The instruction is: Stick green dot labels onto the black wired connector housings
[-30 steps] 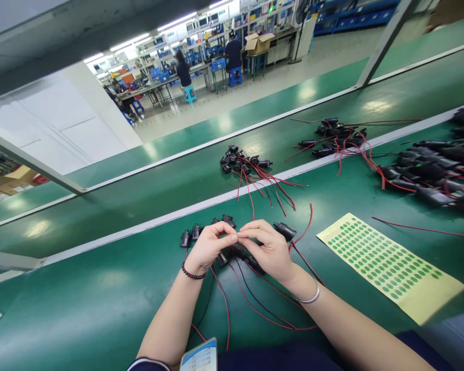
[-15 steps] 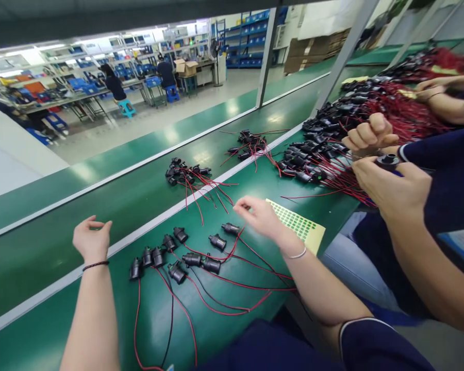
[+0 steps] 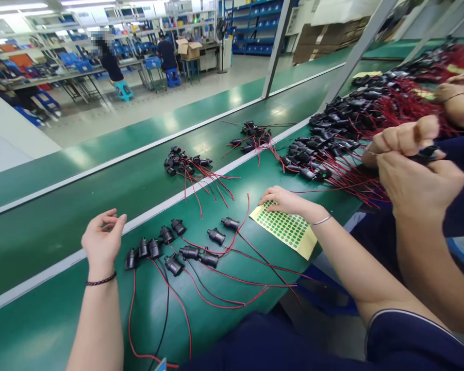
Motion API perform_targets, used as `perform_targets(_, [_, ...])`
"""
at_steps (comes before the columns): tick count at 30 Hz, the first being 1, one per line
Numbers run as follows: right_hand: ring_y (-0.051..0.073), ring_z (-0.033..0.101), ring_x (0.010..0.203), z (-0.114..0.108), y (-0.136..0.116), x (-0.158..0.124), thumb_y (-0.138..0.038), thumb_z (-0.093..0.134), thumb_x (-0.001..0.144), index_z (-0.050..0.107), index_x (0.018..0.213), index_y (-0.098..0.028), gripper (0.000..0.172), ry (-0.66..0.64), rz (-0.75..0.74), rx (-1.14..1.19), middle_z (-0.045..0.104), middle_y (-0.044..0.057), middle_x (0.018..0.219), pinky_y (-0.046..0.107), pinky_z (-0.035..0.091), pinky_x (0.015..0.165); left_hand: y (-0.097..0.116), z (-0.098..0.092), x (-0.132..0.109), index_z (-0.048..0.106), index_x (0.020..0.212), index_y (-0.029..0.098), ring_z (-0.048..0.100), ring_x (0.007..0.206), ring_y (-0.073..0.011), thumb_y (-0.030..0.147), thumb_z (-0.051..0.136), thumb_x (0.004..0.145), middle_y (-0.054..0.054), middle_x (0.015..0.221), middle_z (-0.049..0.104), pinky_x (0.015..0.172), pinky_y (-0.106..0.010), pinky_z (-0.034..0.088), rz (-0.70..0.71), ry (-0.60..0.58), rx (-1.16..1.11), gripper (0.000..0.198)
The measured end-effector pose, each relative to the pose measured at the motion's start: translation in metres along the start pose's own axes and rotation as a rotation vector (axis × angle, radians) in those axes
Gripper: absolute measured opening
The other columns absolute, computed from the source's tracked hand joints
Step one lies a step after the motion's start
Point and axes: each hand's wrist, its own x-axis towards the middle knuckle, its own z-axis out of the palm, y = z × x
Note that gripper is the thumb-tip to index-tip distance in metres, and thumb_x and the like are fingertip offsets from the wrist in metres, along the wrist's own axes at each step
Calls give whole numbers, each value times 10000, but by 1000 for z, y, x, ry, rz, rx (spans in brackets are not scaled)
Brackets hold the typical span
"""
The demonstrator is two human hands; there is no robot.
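My right hand is at the far edge of a pale yellow sheet of round green stickers, its fingers curled at that edge and partly hiding it. To the left, my left hand hovers above the green bench, fingers loosely bent and thumb apart, nothing visible between them. Between my hands lie several black lamp-holder-like parts with red and black wires. A few, such as the black part at the left end, have their sockets turned toward me. One red wire end reaches up close to the sheet's left corner.
Two small bunches of the wired parts lie farther back, near the pale strip. A large heap fills the right side. A co-worker's hands hold a black part there. Metal posts rise beyond the bench.
My right hand has moved right, from above the wires onto the sticker sheet, which now shows more of its surface. My left hand has shifted slightly right in view, its fingers still loosely bent.
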Motion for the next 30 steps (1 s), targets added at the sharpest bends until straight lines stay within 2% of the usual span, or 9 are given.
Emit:
perform_targets(2, [272, 580, 1007, 1, 5, 2, -316, 662, 772, 765, 910, -226, 194, -19, -29, 10, 690, 97, 1010, 418, 459, 923, 13, 0, -8, 571, 698, 184, 679, 934, -239, 416, 694, 714, -83, 1021, 701, 821, -403, 573, -20, -32, -59, 263])
perform_targets(5, [281, 591, 979, 4, 10, 0, -330, 652, 780, 756, 905, -200, 208, -12, -49, 14, 699, 119, 989, 432, 457, 911, 32, 3, -20, 615, 765, 189, 671, 966, -236, 394, 639, 766, -87, 1041, 695, 847, -406, 558, 28, -129, -54, 206])
perform_targets(10, [282, 607, 993, 15, 15, -12, -348, 537, 877, 734, 918, -198, 250, 63, -35, 3, 703, 156, 1022, 411, 460, 909, 49, 19, -34, 673, 927, 210, 628, 1071, -256, 316, 625, 799, -91, 1085, 685, 950, -447, 502, 151, -443, 139, 173])
perform_targets(13, [290, 608, 1023, 17, 17, -13, -371, 537, 871, 714, 1064, -206, 310, 68, 18, -36, 677, 159, 1082, 410, 468, 920, 54, 33, -40, 673, 1019, 209, 590, 1140, -284, 307, 706, 747, -100, 1126, 672, 996, -466, 464, 180, -615, 251, 291])
perform_targets(16, [302, 600, 1026, 14, 20, -8, -394, 567, 843, 709, 1107, -206, 354, 8, 21, -71, 654, 163, 1100, 427, 472, 920, 60, 45, -42, 653, 1102, 196, 553, 1189, -304, 338, 738, 724, -114, 1180, 650, 1007, -458, 446, 165, -705, 342, 413])
perform_targets(24, [304, 596, 930, 9, 32, 10, -466, 696, 742, 708, 752, -230, 237, -39, -50, 40, 685, 161, 937, 457, 447, 867, 65, 49, -49, 622, 1143, 202, 535, 1174, -336, 440, 716, 745, -148, 1206, 640, 970, -481, 421, 121, -761, 446, 473])
perform_targets(28, [295, 613, 867, 10, 30, 10, -515, 715, 715, 675, 710, -242, 275, 0, -44, 103, 680, 154, 863, 444, 455, 816, 68, 58, -56, 641, 1006, 182, 515, 1159, -359, 571, 664, 750, -166, 1124, 651, 965, -508, 382, 46, -691, 482, 466])
perform_targets(30, [274, 623, 800, 10, 26, 7, -575, 693, 717, 649, 680, -243, 337, 8, -27, 145, 670, 146, 837, 422, 470, 760, 71, 64, -58, 640, 908, 182, 510, 1145, -365, 581, 667, 737, -164, 1077, 654, 966, -520, 362, 24, -671, 466, 435])
